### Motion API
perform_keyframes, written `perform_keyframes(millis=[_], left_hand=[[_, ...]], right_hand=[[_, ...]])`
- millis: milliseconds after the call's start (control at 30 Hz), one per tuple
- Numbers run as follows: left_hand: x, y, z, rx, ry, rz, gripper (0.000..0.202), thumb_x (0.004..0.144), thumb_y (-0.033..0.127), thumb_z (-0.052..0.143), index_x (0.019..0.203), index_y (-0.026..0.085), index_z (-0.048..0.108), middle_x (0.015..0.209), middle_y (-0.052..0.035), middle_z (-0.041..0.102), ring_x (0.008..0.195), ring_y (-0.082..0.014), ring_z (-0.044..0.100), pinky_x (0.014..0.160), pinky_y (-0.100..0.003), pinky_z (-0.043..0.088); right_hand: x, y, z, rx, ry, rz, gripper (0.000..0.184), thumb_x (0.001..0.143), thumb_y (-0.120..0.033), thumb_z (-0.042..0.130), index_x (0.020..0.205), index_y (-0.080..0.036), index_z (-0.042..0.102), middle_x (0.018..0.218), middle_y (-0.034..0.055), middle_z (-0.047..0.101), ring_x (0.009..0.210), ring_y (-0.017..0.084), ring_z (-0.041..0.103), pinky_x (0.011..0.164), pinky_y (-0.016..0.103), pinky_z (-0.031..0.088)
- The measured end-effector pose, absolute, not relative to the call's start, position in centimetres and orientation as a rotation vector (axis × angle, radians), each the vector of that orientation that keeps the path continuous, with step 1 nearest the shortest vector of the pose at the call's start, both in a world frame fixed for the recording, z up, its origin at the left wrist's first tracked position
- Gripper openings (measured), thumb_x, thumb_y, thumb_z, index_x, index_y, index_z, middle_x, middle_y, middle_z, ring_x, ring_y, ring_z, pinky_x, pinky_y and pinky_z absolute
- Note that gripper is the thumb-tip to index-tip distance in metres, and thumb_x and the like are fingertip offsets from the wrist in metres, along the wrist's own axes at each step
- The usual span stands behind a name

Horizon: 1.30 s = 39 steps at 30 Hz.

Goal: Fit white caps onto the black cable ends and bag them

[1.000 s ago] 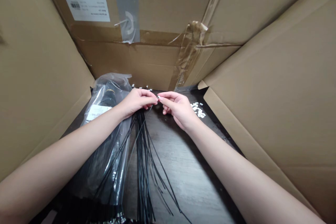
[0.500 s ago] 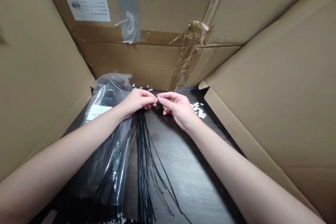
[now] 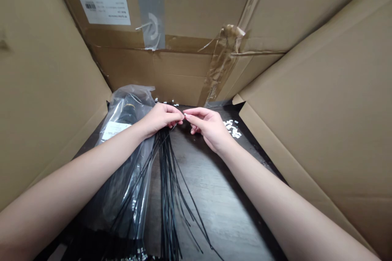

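My left hand [image 3: 165, 117] is closed in a pinch on the end of a thin black wire [image 3: 174, 127]. Fingertip to fingertip with it, my right hand [image 3: 210, 125] pinches a tiny white connector [image 3: 185, 115], mostly covered by the fingers. Whether the wire end sits inside the connector I cannot tell. Below the left hand a bundle of black wires [image 3: 168, 187] fans out toward the near edge. A clear plastic bag [image 3: 137, 94] with black wires in it lies under my left forearm.
Small white connectors [image 3: 232, 128] lie in a loose pile right of my right hand. A few more white pieces [image 3: 173, 102] are scattered at the back. Cardboard walls [image 3: 183, 69] enclose the dark tabletop [image 3: 211, 187] at the back and both sides.
Both hands keep nearly the same pose, fingertips together. The whole view has shifted very slightly to the right.
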<state>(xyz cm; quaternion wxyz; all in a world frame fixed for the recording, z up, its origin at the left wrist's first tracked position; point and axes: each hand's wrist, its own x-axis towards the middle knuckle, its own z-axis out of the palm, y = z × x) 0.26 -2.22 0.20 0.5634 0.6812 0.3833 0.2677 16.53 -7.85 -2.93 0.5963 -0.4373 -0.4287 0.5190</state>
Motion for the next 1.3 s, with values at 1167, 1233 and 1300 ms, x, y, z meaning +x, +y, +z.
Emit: perform_keyframes(millis=[1167, 1233, 1300], left_hand=[[0.31, -2.31, 0.13, 1.674, 0.935, 0.664, 0.012, 0.064, 0.024, 0.063, 0.062, 0.013, 0.068, 0.056, 0.001, 0.06, 0.048, -0.0069, 0.043, 0.049, -0.022, 0.03], [0.29, -2.3, 0.13, 1.678, 0.939, 0.663, 0.011, 0.064, 0.024, 0.063, 0.061, 0.013, 0.068, 0.056, 0.001, 0.06, 0.048, -0.007, 0.043, 0.049, -0.022, 0.029], [0.29, -2.32, 0.18, 1.682, 0.942, 0.662, 0.011, 0.063, 0.024, 0.063, 0.061, 0.014, 0.067, 0.056, 0.0011, 0.06, 0.048, -0.0071, 0.043, 0.048, -0.023, 0.029]], right_hand=[[16.45, -7.96, -2.87, -1.051, -1.003, 1.2, 0.034, 0.059, -0.036, 0.086, 0.083, -0.015, 0.075, 0.065, -0.0005, 0.064, 0.05, 0.008, 0.046, 0.044, 0.024, 0.043], [16.48, -7.94, -2.93, -1.052, -1.007, 1.199, 0.035, 0.059, -0.037, 0.086, 0.083, -0.015, 0.076, 0.065, -0.0003, 0.064, 0.051, 0.008, 0.046, 0.045, 0.025, 0.043], [16.49, -7.95, -2.93, -1.056, -1.009, 1.2, 0.035, 0.059, -0.038, 0.086, 0.084, -0.015, 0.076, 0.066, 0.0002, 0.065, 0.051, 0.008, 0.047, 0.046, 0.025, 0.044]])
